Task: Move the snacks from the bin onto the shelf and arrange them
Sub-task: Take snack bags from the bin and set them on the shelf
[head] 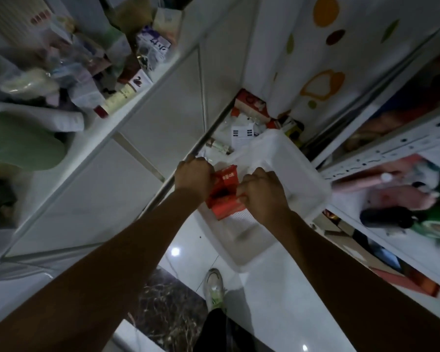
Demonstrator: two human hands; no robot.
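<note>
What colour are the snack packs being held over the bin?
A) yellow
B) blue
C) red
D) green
C: the snack packs held over the bin are red, with a little white print.

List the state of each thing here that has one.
Red snack packets: gripped from both sides over the bin.
Left hand: fingers curled round the packets.
Right hand: fingers curled round the packets.
Translucent white plastic bin: lidless, standing on the tiled floor.
White shelf: crowded with boxes.
</note>
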